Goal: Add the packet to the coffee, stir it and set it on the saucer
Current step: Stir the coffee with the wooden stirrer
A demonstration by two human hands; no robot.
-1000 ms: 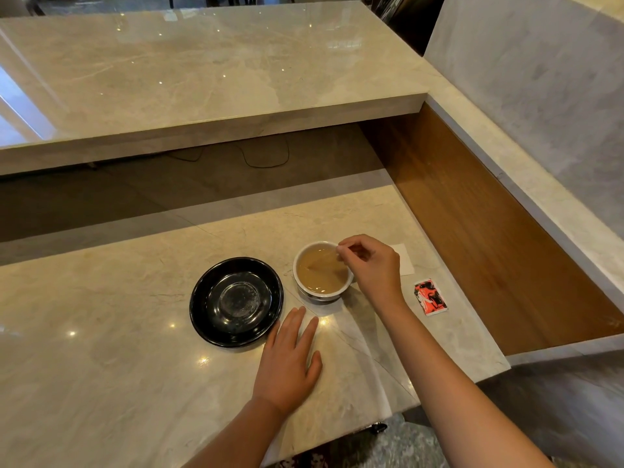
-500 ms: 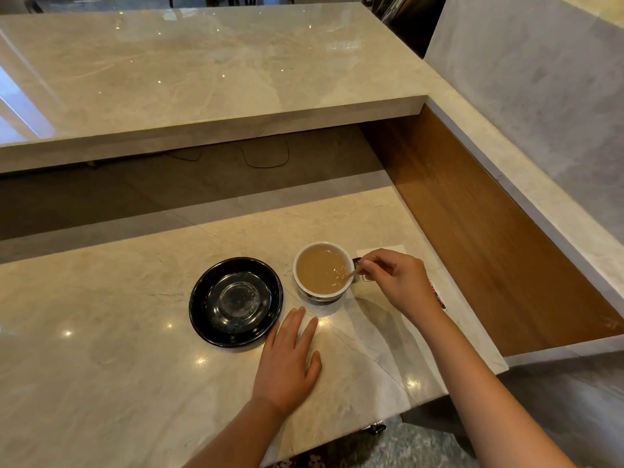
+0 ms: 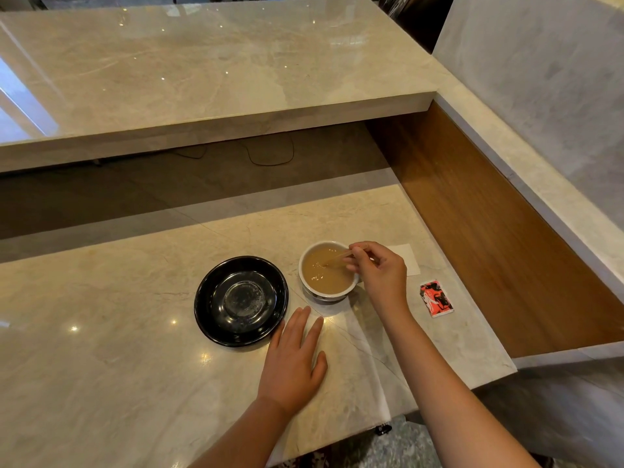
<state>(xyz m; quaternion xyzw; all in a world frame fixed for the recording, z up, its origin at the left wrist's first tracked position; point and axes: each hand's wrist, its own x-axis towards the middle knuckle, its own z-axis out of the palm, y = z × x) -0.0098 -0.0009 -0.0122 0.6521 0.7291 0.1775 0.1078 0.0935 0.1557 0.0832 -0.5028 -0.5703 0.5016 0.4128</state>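
A white cup of light brown coffee stands on the marble counter. My right hand hovers over its right rim, pinching a thin wooden stirrer whose lower end dips into the coffee. To the cup's left sits an empty black saucer. My left hand lies flat on the counter, fingers together, just below and between saucer and cup, holding nothing. A red and black packet lies on the counter to the right of the cup.
A white paper napkin lies behind my right hand. A raised marble ledge runs along the back, and a wooden side panel bounds the right. The counter's front edge drops off near my right forearm.
My right hand moved out to the cup's right side, covering the packet, then came back over the rim, moving the stirrer through the coffee. The left hand stayed flat.
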